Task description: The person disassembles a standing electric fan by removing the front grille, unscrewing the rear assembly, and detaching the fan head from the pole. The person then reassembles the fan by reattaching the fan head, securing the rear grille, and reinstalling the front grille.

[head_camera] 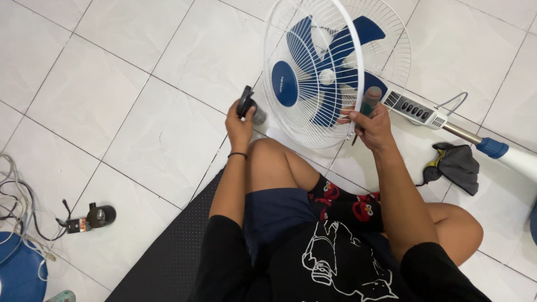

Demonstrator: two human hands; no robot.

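A white tiled floor (112, 95) is carrying everything here, its grey grout lines running diagonally across the view. A black dotted mat (168, 251) is lying on the tiles at the lower middle, under the seated person. A white stand fan (335, 72) is lying on its side across the tiles at the top, its pole (475, 137) stretching away to the right. A dark crumpled cloth (456, 166) is resting just below that pole. At the left, a small black motor part (92, 217) is sitting alone, and a tangle of pale cables (17, 196) is trailing beside a blue round object (19, 271) (only partly in view).
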